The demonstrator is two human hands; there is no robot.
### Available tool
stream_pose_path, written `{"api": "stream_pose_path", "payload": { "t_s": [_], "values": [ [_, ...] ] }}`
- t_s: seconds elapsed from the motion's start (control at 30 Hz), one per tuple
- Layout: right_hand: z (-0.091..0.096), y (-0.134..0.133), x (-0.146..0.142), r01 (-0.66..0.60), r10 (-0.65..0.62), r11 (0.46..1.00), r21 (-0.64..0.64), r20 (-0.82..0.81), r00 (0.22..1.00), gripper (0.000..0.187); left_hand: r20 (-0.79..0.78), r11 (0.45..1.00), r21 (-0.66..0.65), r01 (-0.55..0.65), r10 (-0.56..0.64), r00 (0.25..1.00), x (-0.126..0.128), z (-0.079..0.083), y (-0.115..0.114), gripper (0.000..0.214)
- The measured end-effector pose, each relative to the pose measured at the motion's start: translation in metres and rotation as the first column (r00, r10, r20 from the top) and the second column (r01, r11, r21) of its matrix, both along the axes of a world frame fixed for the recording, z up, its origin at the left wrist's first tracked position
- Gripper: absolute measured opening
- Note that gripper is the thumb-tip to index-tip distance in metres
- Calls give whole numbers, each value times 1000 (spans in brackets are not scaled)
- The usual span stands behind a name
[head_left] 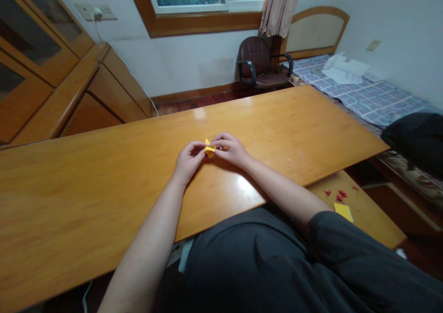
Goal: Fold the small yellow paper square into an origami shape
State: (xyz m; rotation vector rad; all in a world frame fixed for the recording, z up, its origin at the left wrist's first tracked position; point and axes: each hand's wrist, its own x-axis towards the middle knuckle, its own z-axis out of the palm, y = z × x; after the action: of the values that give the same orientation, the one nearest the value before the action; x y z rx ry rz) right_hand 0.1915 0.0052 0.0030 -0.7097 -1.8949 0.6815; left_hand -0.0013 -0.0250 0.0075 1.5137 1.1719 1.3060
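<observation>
A small folded piece of yellow paper (209, 149) is held just above the long wooden table (104, 197). My left hand (188, 158) pinches its left side with fingers curled. My right hand (231, 148) pinches its right side, fingertips pressed on the paper. Both hands meet at the middle of the table, wrists resting on or close to the surface.
A lower wooden bench (367, 216) at right carries a yellow paper square (344, 211) and small red paper pieces (339, 195). A brown armchair (258, 63) stands under the window, a bed (374, 98) with white sheets at right, wooden cabinets (51, 73) at left.
</observation>
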Motion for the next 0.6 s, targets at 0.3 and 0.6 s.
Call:
{"api": "stream_pose_path", "payload": {
  "t_s": [0.3,0.6],
  "values": [
    [1,-1,1,23,-22,1000,-13,52,998,16,-15,1000,1,1,-1,1000,0,1,-1,25],
    [2,-1,1,9,-9,1000,-12,21,1000,17,-23,1000,-4,-4,4,1000,1,0,1,23]
  ]
}}
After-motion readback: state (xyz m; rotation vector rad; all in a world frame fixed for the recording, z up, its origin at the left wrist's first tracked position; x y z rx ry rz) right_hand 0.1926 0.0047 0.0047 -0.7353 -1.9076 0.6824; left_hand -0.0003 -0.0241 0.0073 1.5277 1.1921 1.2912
